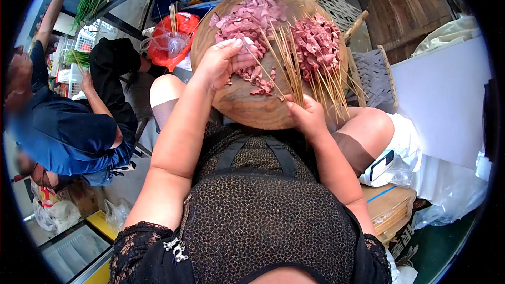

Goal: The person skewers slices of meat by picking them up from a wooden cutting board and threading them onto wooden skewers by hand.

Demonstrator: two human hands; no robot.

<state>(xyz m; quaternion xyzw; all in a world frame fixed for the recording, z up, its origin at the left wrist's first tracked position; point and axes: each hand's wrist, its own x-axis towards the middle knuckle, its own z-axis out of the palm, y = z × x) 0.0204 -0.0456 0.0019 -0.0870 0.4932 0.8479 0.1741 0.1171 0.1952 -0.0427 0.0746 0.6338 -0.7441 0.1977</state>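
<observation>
My left hand (227, 62) is closed near the middle of the round wooden board, thumb and fingers pinched at the upper end of a single bamboo skewer (261, 67). Whether a slice of meat is also between those fingers is hard to see. A bundle of bamboo skewers (291, 66) fans upward from my right hand (307, 115), which grips their lower ends at the board's near edge. Loose slices of raw pink meat (251, 16) lie in a heap just beyond my left hand. To the right are piled skewers threaded with meat (317, 42), bare ends toward me.
The wooden board (242, 108) rests over my knees. At left sits another person (68, 131) holding green stalks on sticks. A red plastic bag with sticks (171, 39) stands beside the board. Woven stools (373, 76) are at right, and a phone (382, 165) lies by my right knee.
</observation>
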